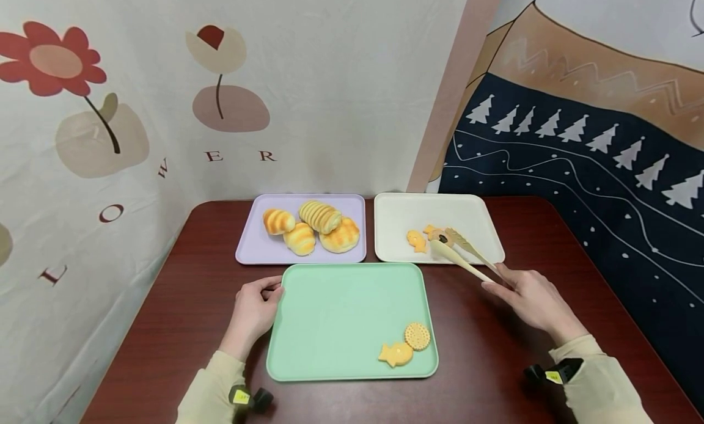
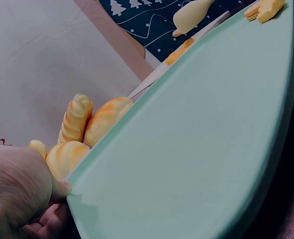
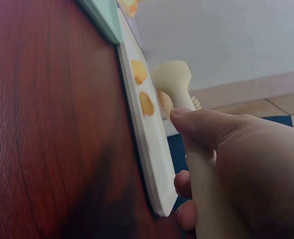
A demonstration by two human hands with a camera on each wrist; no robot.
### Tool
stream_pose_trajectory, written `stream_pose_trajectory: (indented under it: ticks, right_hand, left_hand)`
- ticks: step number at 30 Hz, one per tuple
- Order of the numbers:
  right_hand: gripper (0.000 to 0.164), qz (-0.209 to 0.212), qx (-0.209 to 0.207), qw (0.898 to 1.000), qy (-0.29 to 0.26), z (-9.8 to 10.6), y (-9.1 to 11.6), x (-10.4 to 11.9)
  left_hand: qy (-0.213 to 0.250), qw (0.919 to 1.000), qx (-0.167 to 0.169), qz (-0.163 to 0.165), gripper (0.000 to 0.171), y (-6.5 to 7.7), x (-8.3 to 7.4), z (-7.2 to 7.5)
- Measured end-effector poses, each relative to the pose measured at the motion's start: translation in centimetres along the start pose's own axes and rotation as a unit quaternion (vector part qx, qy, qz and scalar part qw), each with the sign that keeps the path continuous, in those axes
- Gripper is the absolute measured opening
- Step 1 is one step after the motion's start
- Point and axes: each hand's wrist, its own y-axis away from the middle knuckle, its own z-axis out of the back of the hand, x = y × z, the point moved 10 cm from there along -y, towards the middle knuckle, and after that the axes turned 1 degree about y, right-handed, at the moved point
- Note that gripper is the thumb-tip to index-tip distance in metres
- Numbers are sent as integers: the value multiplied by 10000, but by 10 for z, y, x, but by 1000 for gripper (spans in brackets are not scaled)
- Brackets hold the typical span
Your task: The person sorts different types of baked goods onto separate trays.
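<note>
My right hand [image 1: 536,299] grips a pair of cream tongs [image 1: 467,264], thumb along one arm in the right wrist view. Between the tong tips is a round brown cookie [image 1: 442,236] with a dark centre, over the white tray [image 1: 396,210]. Beside it are fish-shaped crackers [image 1: 416,241], orange-yellow. My left hand [image 1: 255,314] holds the left rim of the green tray [image 1: 341,314], its thumb at the edge in the left wrist view. Near the green tray's front right corner lie a fish-shaped cracker [image 1: 396,354] and a round biscuit [image 1: 417,336].
A lilac tray [image 1: 264,253] with several bread rolls [image 1: 300,239] stands at the back left, behind the green tray. All three trays rest on a dark red-brown wooden table [image 1: 473,350]. Printed cloth [image 1: 341,94] hangs right behind the table's far edge.
</note>
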Motion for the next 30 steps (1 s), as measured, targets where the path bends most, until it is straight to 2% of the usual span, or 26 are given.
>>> stream_pose_trajectory:
  ticks: [7,12,23,30]
  right_hand:
    - [77,-279,1,9996,102,-2,0,-14]
    - [77,-323,11,9994,147,-4,0,-20]
    - [71,-435,120,9989,162,-4,-1,-24]
    - [76,-546,172,9983,103,-7,-1,-26]
  left_hand:
    - [62,10000,42,13,28,0,0,-1]
    - [66,10000,51,21,29,1,0,0]
    - [36,10000,4,15,28,0,0,0]
    - [31,10000,-37,-18,27,1,-1,0]
